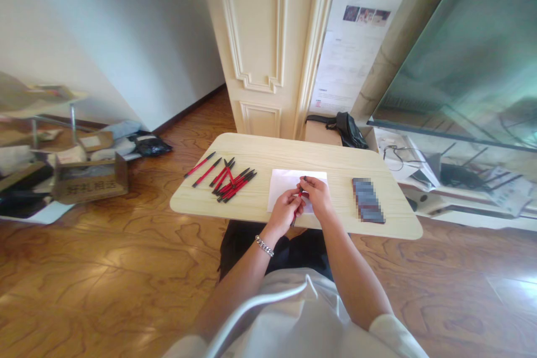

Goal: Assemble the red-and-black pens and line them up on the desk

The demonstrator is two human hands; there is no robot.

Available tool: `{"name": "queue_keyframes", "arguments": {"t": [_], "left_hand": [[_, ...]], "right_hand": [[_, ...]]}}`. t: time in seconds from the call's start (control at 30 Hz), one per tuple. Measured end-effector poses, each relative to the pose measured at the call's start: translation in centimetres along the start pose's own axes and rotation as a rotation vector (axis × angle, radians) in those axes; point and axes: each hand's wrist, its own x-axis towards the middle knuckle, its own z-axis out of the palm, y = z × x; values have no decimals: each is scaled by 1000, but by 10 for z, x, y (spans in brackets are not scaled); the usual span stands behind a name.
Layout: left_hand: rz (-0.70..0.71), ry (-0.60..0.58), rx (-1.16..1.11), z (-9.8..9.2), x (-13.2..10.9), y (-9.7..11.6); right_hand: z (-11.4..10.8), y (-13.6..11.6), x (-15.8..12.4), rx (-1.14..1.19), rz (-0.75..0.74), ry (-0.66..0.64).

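My left hand [285, 211] and my right hand [315, 196] meet above a white sheet of paper [285, 190], both gripping a red-and-black pen [297, 213]. Its lower end points down toward me, and the fingers hide its middle. To the left on the pale wooden table [293, 156] lies a loose group of several similar red pens with black ends [230, 183]. To the right of my right hand is a rectangular object [368, 200], pixelated beyond recognition. A silver chain bracelet [264, 246] circles my left wrist.
A black bag [350, 131] sits beyond the table against a cream panelled pillar [260, 67]. A cardboard box [90, 179] and assorted clutter stand on the wooden floor at left. A glass panel [457, 45] and cables occupy the right.
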Motion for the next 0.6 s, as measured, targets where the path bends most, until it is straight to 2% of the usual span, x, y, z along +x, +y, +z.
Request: {"name": "queue_keyframes", "arguments": {"t": [0.1,0.27,0.47,0.6], "left_hand": [[-7,-10,8,0,0,1],[0,-12,44,0,-2,2],[-16,-22,24,0,-3,2],[-40,-11,-2,0,-2,2]], "right_hand": [[1,-5,2,80,55,-55],[-2,-11,8,90,86,-27],[-5,-22,15,48,60,25],[-10,-36,30,122,-28,89]]}}
